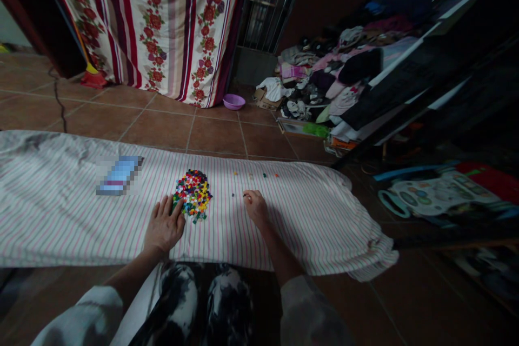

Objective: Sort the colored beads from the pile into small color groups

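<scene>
Spreads the left hand (164, 224) palm down, fingertips touching the near left edge of a pile of small pieces (193, 194); curls the right hand (254, 205) closed, too small to tell whether around a piece. Between both hands, heaped loosely: red, yellow, green, blue and white bits, darkest at the far end. Just beside the right hand, a dark single piece (233, 194); beyond, a spaced row of four single pieces (264, 175), yellow, pale, dark green, orange. Underneath, a wrinkled striped cloth (101, 232), with a pixelated blue object (120, 174) lying to the left. Farther off, brown floor tiles (217, 132), a floral curtain (174, 27), a purple basin (234, 101) and heaped clothes (324, 73). Reaches forward with both forearms, angled inward.
</scene>
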Action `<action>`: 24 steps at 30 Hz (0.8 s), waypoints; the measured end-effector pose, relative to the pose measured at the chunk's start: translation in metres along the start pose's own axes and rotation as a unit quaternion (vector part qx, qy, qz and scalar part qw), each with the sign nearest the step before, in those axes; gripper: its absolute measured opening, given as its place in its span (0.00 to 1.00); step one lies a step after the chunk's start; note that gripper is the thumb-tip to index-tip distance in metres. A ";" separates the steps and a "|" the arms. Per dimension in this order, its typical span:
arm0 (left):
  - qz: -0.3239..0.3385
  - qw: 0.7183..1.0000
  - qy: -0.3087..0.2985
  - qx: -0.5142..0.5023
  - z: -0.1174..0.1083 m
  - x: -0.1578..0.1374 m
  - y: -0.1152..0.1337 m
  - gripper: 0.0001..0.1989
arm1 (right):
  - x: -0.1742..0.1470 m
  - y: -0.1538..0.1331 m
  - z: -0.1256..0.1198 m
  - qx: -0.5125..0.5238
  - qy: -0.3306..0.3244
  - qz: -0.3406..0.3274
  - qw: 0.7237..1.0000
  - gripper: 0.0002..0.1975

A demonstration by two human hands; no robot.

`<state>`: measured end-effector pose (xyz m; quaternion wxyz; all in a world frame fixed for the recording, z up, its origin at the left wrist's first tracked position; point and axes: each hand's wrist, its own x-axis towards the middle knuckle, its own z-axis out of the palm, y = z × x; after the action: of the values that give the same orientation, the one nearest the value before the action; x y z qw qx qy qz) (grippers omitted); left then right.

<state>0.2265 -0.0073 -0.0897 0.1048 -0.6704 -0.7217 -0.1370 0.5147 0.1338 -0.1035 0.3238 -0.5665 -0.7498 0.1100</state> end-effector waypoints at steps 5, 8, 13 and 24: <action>0.001 1.000 -0.004 0.006 0.000 0.000 0.000 0.25 | 0.002 -0.001 0.000 -0.015 0.001 0.023 1.000 0.14; -0.001 1.000 -0.006 0.004 0.000 0.001 0.001 0.25 | 0.004 -0.001 -0.003 -0.035 -0.004 0.034 0.999 0.14; -0.004 1.000 -0.005 -0.008 -0.001 0.000 0.001 0.25 | 0.004 0.002 -0.011 -0.054 -0.018 0.042 0.997 0.14; -0.017 0.999 -0.005 -0.039 -0.001 0.000 0.002 0.25 | 0.002 0.009 -0.012 -0.021 0.004 0.017 1.000 0.15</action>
<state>0.2280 -0.0076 -0.0885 0.0731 -0.6625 -0.7274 -0.1632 0.5285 0.1366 -0.0984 0.3126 -0.5860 -0.7412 0.0971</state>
